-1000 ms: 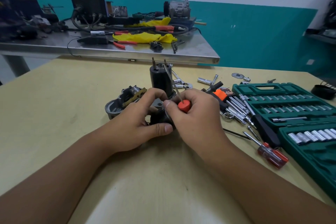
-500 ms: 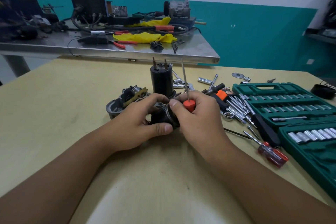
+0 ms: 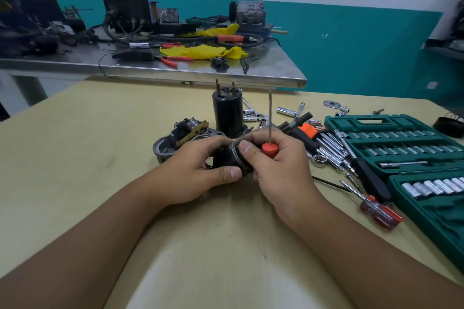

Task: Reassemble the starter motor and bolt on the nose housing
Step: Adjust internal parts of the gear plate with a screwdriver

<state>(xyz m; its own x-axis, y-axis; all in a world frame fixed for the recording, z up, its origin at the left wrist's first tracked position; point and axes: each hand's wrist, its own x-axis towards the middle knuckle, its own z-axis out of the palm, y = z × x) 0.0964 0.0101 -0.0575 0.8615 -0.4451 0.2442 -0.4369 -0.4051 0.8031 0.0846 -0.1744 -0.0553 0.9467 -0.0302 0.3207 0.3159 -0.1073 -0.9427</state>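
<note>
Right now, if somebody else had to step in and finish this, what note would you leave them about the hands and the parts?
Left hand: grips the dark cylindrical motor part just above the table.
Right hand: fingers on the same part while it holds a small red-handled screwdriver, shaft pointing up.
Parts: black motor body stands upright behind the hands, two studs on top. Grey nose housing lies open beside it, to the left.
Tools: green socket set and loose sockets to the right.
Done: nothing joined that I can see.
Left: fit the held part, close up, bolt on the housing.
</note>
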